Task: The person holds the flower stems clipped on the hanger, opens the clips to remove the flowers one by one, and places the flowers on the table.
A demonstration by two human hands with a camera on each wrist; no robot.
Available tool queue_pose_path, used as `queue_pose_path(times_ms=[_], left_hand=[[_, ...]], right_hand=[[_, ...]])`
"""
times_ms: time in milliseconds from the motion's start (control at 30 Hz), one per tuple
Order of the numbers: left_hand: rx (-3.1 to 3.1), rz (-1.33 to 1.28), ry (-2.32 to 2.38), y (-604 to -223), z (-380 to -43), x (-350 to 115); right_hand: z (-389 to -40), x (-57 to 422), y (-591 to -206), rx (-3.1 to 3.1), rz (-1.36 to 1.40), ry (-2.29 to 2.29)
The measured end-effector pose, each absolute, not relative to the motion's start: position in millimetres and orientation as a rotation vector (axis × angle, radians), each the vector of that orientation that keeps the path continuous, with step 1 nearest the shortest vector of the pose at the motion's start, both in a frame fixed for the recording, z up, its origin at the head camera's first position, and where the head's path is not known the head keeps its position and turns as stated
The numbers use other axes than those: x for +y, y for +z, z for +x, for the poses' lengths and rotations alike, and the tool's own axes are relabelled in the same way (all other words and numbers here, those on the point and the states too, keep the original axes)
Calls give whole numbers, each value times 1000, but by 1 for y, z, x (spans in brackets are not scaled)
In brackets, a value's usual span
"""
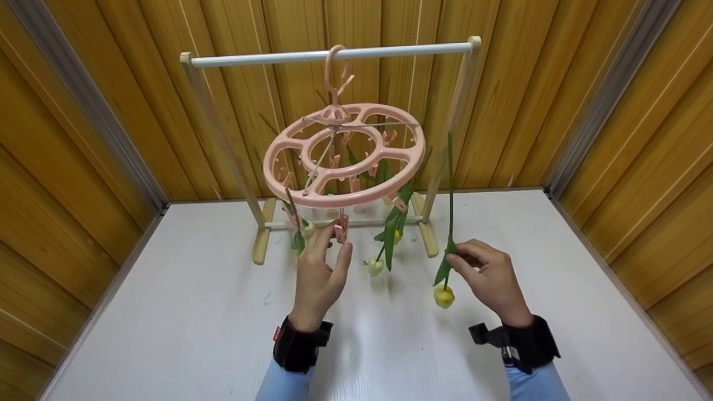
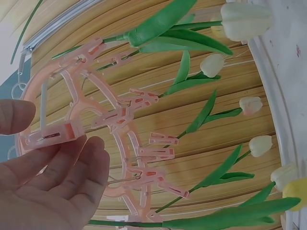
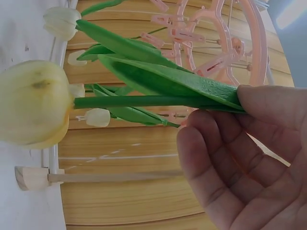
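In the head view, my left hand [image 1: 322, 278] is at a pink clothespin [image 1: 341, 228] hanging from the near rim of a round pink drying hanger [image 1: 345, 197]. The left wrist view shows its fingertips touching that clothespin [image 2: 53, 136], while the thumb stands apart from it. My right hand [image 1: 493, 273] pinches a yellow artificial tulip [image 1: 444, 297] by its stem and leaf, to the right of the hanger. The tulip hangs head down, its bare stem end pointing up. In the right wrist view, thumb and fingertips meet at the leaf base [image 3: 235, 98].
The hanger hooks over the white bar [image 1: 267, 57] of a wooden stand. Several tulips hang head down from its clothespins, among them a white tulip [image 1: 376, 267]. A white table [image 1: 195, 312] lies below, with wood-panelled walls [image 1: 512, 100] around.
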State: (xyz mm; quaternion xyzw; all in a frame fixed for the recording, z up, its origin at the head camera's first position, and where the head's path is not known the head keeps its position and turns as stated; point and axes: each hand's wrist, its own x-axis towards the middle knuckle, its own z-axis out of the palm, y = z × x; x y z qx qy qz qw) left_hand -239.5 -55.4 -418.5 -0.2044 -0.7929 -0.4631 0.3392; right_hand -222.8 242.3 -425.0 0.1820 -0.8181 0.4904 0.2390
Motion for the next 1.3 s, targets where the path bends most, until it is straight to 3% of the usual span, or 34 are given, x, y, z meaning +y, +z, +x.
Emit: queue_pose_path(times_ms=[1300], left_hand=[[-2314,-582,-950,-441,-246,-41]], right_hand=[[-246,292,-449,-2546,172,1411]])
